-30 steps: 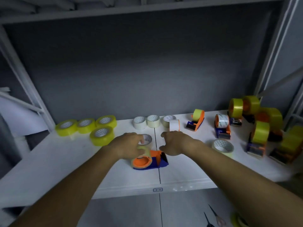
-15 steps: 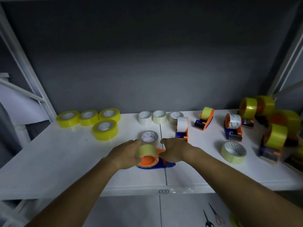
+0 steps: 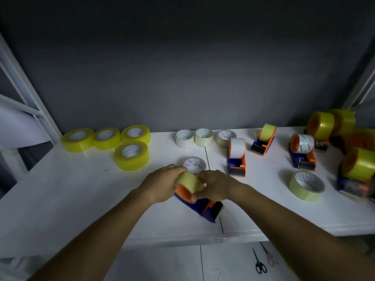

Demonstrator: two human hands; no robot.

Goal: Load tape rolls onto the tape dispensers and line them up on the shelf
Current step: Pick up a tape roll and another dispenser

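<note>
At the centre of the frame, the left hand and right hand are close together, both gripping a pale yellow tape roll on the orange hub of a blue and orange plastic tape dispenser, which rests on the white shelf. The step looks like seating the roll on the hub. Next, it likely needs pressing fully home, then standing beside the loaded dispenser with white tape, centre right.
</note>
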